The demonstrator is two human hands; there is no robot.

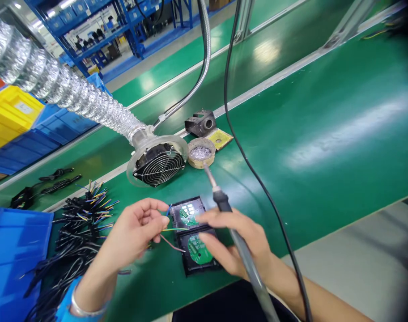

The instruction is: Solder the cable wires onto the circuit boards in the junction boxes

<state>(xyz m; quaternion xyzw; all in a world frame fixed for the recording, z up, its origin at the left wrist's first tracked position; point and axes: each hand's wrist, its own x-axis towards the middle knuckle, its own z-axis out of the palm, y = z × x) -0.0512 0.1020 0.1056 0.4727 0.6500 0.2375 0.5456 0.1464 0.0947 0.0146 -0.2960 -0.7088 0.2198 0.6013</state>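
My left hand (140,230) is closed in a pinch on a blue wire (169,209). A yellow-green wire (175,229) and a reddish-brown wire (172,244) spread out near its fingertips over a black plastic case. In my right hand (240,241) is a soldering iron (222,201), its grip lying across the fingers. The iron's tip points away from me, at the rim of a round solder pot. Thumb and forefinger of that hand reach to the black case (187,269), which holds two green circuit boards (200,250). The fingertips partly cover the boards.
A fume fan (160,165) on a silver duct (73,98) hangs beyond my left hand. The solder pot (201,153), a yellow sponge (220,139) and an iron stand (200,123) sit behind. Black cables (76,237) and a blue bin (16,250) lie left. A black cord (247,161) crosses right.
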